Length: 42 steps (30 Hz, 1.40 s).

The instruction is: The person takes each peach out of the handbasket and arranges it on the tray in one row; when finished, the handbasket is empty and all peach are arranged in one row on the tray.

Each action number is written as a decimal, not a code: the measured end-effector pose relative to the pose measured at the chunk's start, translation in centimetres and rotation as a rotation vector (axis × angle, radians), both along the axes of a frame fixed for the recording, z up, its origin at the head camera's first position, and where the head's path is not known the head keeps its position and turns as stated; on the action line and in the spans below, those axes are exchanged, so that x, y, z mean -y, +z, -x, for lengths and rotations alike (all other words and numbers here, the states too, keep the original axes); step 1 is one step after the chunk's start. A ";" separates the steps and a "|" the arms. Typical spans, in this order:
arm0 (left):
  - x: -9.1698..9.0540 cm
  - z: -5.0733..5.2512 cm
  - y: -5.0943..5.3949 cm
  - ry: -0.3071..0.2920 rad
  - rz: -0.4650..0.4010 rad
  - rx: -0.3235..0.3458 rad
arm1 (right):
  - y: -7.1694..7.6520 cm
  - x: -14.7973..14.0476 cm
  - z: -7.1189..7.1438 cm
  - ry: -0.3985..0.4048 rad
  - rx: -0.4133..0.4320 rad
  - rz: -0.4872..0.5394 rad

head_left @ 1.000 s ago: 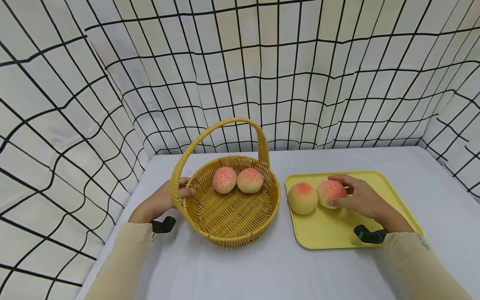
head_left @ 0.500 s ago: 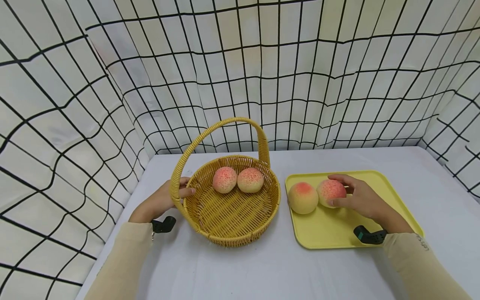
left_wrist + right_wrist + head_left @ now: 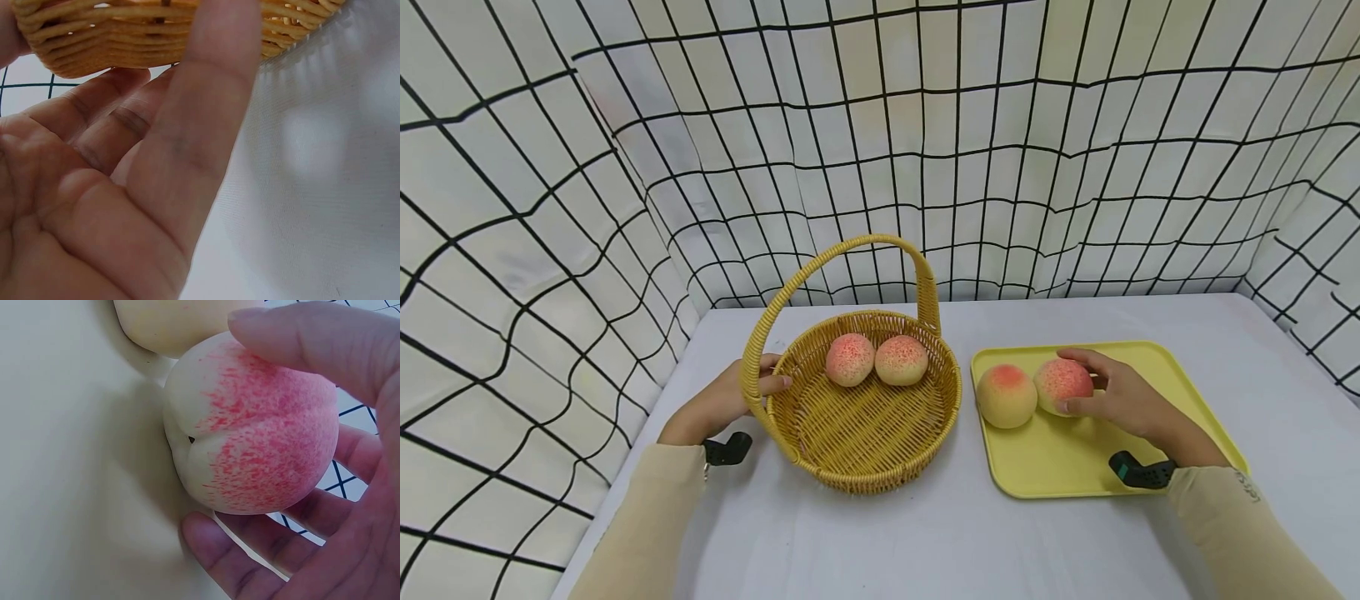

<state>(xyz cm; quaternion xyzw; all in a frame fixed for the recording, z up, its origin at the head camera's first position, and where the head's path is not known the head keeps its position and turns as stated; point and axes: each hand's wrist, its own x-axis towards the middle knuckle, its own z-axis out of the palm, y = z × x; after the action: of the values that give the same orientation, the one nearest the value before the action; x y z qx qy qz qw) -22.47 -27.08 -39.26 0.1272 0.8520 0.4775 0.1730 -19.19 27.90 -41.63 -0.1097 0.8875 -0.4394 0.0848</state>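
Note:
At the left side of the yellow wicker basket, my left hand grips the rim below the arched handle. In the left wrist view the thumb lies against the weave, with other fingers around the basket's side. Two speckled peaches, a left one and a right one, sit at the back of the basket. My right hand holds a red-speckled peach on the yellow tray, thumb on one side and fingers curled round the other. Beside it rests a smoother peach.
A white cloth covers the table. White walls with black grid lines stand at the back and both sides. The basket's tall handle arches above its opening. A gap of tablecloth separates basket and tray.

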 end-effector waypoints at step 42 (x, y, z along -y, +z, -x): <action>-0.1 -0.1 0.0 0.021 -0.007 0.013 | 6.9 11.2 1.9 0.142 -0.120 0.244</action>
<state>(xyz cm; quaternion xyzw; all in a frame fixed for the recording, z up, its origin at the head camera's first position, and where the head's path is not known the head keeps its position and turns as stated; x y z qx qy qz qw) -22.39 -26.99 -39.31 0.1159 0.8504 0.4831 0.1732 -21.06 16.68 -34.70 -0.2076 0.8210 -0.5296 0.0488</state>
